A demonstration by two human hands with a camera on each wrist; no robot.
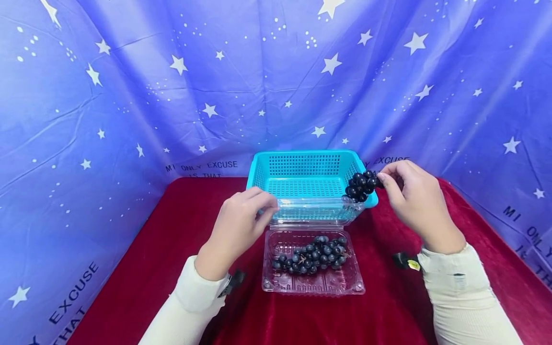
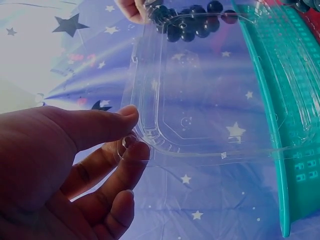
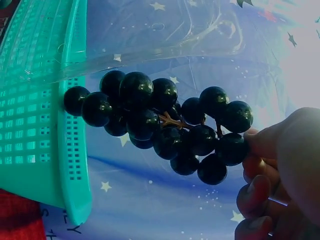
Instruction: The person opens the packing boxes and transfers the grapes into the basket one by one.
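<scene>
My right hand (image 1: 416,201) pinches the end of a bunch of dark grapes (image 3: 167,127), which hangs by the right rim of the turquoise basket (image 1: 254,172). With thumb and fingers my left hand (image 1: 241,223) pinches a corner of the clear plastic lid (image 2: 200,145), raised on its hinge. The lid stands in front of the basket and overlaps it in the head view. Below it, the clear container's tray (image 1: 310,285) lies on the table with a second bunch of grapes (image 1: 312,256) inside.
A dark red cloth (image 1: 181,230) covers the table. Behind and at both sides hangs a blue curtain (image 1: 241,72) with white stars and printed words. The basket stands near the table's back edge, close to the curtain.
</scene>
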